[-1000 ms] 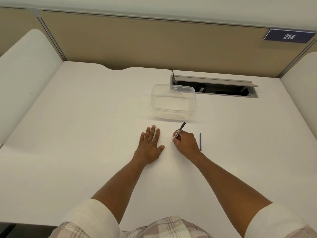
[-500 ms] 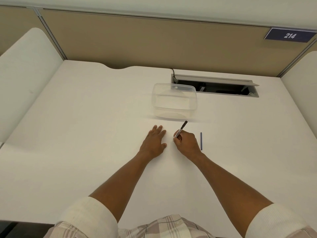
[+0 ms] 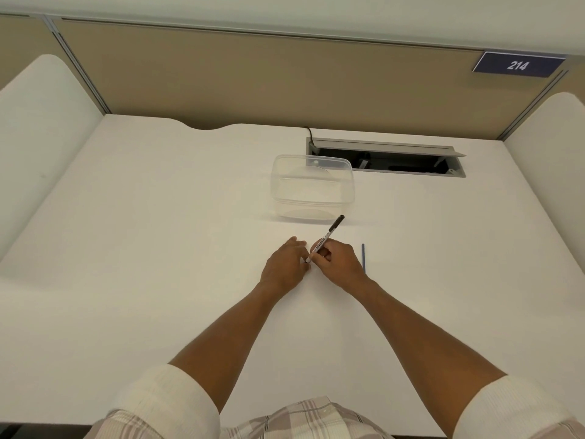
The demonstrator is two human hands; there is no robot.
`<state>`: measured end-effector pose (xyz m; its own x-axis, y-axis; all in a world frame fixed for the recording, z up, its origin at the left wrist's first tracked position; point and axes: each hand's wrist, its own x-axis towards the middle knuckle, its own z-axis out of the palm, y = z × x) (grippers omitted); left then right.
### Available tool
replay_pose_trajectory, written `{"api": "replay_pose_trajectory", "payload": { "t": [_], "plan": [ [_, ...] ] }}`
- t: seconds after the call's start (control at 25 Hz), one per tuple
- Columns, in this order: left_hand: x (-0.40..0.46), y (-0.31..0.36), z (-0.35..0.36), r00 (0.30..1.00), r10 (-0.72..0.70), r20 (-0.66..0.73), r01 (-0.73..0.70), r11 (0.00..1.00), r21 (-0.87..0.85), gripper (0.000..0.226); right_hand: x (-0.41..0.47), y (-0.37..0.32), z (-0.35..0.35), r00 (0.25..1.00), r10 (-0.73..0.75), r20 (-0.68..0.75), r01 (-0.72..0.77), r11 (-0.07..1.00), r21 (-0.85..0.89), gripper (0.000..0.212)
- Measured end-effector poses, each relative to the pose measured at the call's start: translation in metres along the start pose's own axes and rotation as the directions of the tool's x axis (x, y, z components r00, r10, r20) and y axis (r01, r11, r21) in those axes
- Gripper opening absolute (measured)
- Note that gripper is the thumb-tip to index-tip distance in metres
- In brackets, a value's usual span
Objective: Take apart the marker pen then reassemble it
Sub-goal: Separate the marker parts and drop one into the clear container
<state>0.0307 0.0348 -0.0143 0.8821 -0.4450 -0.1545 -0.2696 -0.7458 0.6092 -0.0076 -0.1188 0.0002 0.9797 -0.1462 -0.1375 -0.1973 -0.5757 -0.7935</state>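
White marker pen [image 3: 326, 239] at frame centre: right hand [image 3: 340, 264] grips barrel, left hand [image 3: 285, 264] fingers pinch its lower end. Likely reassembly; blue refill [image 3: 363, 258] on desk [image 3: 158, 248] goes in next.

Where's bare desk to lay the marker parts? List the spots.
Left of the left hand up to the left divider: wide bare desk. Also right of the blue rod. Crowded: around the marker in the right hand, tub just behind.

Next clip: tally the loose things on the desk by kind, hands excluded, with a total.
Marker pen, held in the right hand: 1
Thin blue rod lying on the desk: 1
Clear plastic container: 1
Total: 3
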Motion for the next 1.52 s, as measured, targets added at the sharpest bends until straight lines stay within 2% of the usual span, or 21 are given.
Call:
{"api": "replay_pose_trajectory", "payload": {
  "t": [0.08, 0.24, 0.48, 0.96, 1.52],
  "plan": [
    [0.0, -0.002, -0.001, 1.0, 0.005, 0.009, -0.005, 1.0, 0.003, 0.015, -0.001, -0.002, -0.002, 1.0, 0.006, -0.006, -0.006, 0.999, 0.035, 0.011],
    [-0.003, -0.004, -0.002, 1.0, 0.007, -0.018, -0.007, 1.0, 0.008, 0.003, -0.002, -0.005, -0.003, 0.999, -0.011, -0.045, 0.016, 0.994, 0.11, 0.013],
    [-0.008, -0.002, -0.011, 0.998, 0.015, -0.066, -0.012, 0.999, 0.04, 0.011, -0.005, -0.02, -0.005, 0.996, -0.001, -0.087, 0.017, 0.983, 0.183, 0.013],
    [-0.027, 0.001, -0.017, 0.998, -0.02, -0.064, 0.021, 1.0, 0.013, 0.011, -0.021, -0.038, -0.013, 0.984, -0.03, -0.176, 0.076, 0.963, 0.258, 0.005],
    [-0.051, -0.012, -0.019, 0.992, -0.041, -0.118, 0.044, 0.999, 0.022, 0.012, -0.039, -0.056, -0.014, 0.971, -0.044, -0.236, 0.118, 0.943, 0.311, 0.013]
  ]
}}
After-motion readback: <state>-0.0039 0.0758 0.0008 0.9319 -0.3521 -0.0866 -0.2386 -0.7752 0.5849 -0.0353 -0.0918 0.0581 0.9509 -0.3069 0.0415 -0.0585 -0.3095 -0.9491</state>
